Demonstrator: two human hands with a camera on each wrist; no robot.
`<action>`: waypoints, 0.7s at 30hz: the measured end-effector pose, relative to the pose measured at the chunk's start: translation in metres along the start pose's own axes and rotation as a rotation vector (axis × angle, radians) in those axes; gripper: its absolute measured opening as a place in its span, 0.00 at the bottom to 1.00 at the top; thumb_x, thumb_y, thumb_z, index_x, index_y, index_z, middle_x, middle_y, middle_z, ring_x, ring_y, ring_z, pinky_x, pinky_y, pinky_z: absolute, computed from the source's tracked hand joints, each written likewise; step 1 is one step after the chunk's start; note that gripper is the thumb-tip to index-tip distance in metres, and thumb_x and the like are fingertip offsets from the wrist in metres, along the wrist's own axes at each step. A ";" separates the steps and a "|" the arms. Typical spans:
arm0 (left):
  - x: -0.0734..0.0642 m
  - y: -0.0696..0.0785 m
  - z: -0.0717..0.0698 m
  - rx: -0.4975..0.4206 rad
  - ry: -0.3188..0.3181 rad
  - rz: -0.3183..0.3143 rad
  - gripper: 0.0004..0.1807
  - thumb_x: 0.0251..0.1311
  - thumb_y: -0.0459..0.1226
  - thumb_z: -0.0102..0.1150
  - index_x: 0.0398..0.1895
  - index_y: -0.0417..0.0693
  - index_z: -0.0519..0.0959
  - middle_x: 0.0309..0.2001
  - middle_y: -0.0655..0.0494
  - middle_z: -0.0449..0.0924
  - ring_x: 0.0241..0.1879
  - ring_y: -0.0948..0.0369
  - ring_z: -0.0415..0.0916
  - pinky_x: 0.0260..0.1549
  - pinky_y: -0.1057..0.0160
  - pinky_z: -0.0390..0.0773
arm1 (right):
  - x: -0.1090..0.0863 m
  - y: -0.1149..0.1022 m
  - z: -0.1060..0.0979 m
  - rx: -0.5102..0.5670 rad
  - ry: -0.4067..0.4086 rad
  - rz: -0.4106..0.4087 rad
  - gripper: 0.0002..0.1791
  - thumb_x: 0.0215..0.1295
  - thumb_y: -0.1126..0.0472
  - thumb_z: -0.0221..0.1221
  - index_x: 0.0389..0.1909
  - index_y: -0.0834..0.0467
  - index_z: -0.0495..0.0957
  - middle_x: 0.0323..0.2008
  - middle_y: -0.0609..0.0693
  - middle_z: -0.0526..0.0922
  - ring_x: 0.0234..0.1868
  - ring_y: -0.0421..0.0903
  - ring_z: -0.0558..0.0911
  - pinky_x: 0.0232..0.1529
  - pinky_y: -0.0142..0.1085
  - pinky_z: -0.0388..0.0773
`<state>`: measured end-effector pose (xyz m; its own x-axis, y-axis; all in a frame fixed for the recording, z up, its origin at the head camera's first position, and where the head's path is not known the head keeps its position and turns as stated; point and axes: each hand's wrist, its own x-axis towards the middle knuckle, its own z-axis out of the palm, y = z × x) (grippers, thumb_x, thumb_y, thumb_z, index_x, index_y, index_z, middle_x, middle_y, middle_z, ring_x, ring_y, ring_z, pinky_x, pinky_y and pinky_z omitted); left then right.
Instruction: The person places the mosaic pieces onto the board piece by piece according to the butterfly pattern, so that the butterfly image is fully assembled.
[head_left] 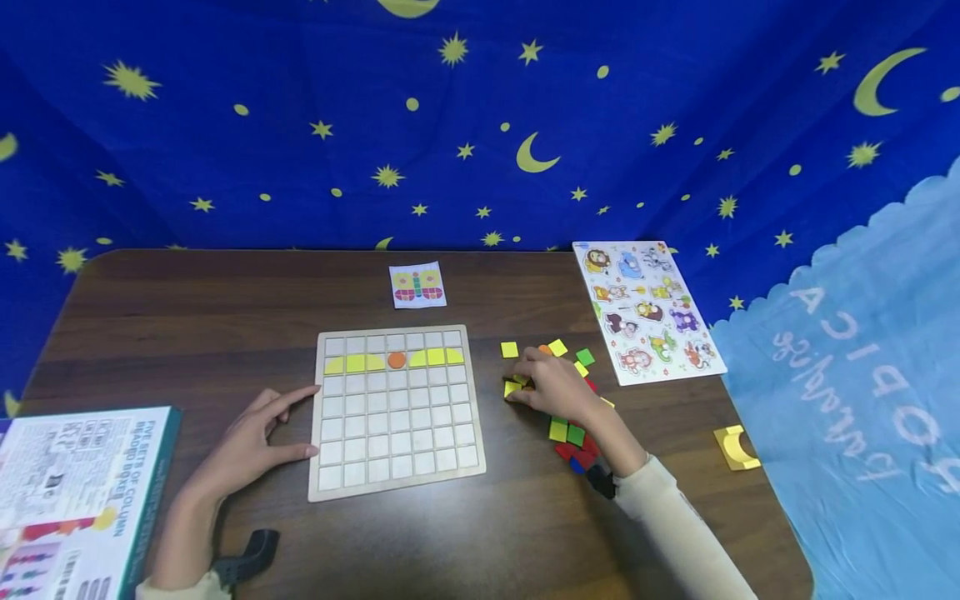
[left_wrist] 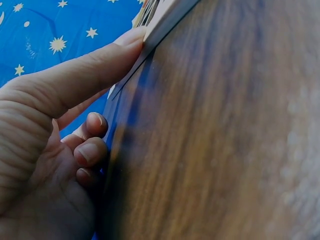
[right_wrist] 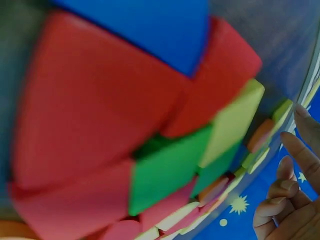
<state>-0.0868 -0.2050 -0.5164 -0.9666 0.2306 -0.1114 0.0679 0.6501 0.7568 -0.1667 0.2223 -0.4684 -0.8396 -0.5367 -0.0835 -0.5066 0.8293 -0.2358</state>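
Note:
A light wooden grid board [head_left: 312, 433] lies flat, with yellow pieces [head_left: 356, 362] and an orange round piece [head_left: 397, 360] along its second row. My left hand [head_left: 243, 446] touches the board's left edge with spread index finger and thumb; in the left wrist view the thumb [left_wrist: 107, 62] meets the edge and the other fingertips bend inward. My right hand [head_left: 558, 385] reaches over loose coloured tiles right of the board. Its thumb and fingertips stand apart around yellow tiles [head_left: 512, 390]. The right wrist view has its fingertips right at a yellow tile [right_wrist: 284, 114].
Red, green and blue pieces [head_left: 576, 435] lie under my right wrist. Behind the board is a butterfly pattern card [head_left: 417, 285]. An animal puzzle board [head_left: 649, 312] lies back right, a yellow arched block [head_left: 737, 448] at far right, and a box [head_left: 82, 500] at left.

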 end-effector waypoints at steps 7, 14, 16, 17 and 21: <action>-0.001 0.000 -0.002 0.002 -0.011 -0.019 0.47 0.48 0.50 0.75 0.73 0.53 0.67 0.38 0.55 0.59 0.33 0.62 0.56 0.33 0.65 0.60 | -0.006 -0.001 0.004 -0.020 -0.008 0.021 0.14 0.54 0.53 0.73 0.40 0.56 0.88 0.35 0.47 0.78 0.27 0.38 0.71 0.26 0.32 0.67; 0.001 0.001 -0.003 0.008 -0.021 -0.015 0.46 0.49 0.51 0.75 0.73 0.54 0.67 0.38 0.54 0.59 0.34 0.61 0.56 0.33 0.64 0.59 | -0.007 -0.004 0.004 -0.063 0.010 -0.005 0.15 0.53 0.54 0.73 0.38 0.59 0.87 0.33 0.48 0.77 0.23 0.39 0.67 0.22 0.31 0.63; 0.001 0.001 -0.003 0.002 -0.016 -0.013 0.46 0.49 0.51 0.75 0.73 0.54 0.67 0.38 0.55 0.59 0.34 0.61 0.56 0.34 0.64 0.59 | -0.006 -0.004 0.005 -0.086 0.018 -0.024 0.16 0.53 0.53 0.72 0.38 0.59 0.87 0.32 0.48 0.76 0.22 0.39 0.67 0.21 0.31 0.62; 0.002 0.001 -0.003 0.000 -0.015 -0.014 0.46 0.48 0.51 0.75 0.72 0.54 0.67 0.38 0.55 0.59 0.34 0.61 0.56 0.34 0.65 0.59 | -0.005 -0.003 0.005 -0.094 0.020 -0.031 0.16 0.53 0.53 0.72 0.37 0.59 0.87 0.32 0.48 0.76 0.22 0.39 0.67 0.21 0.31 0.62; 0.001 0.002 -0.002 0.003 -0.015 -0.019 0.46 0.48 0.51 0.75 0.72 0.54 0.67 0.38 0.55 0.58 0.34 0.61 0.56 0.34 0.64 0.58 | 0.000 -0.004 0.006 -0.110 0.023 -0.048 0.16 0.53 0.52 0.71 0.37 0.58 0.87 0.33 0.48 0.77 0.21 0.37 0.67 0.20 0.29 0.63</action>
<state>-0.0883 -0.2054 -0.5139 -0.9639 0.2289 -0.1359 0.0499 0.6568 0.7524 -0.1633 0.2182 -0.4731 -0.8177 -0.5732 -0.0526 -0.5634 0.8157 -0.1311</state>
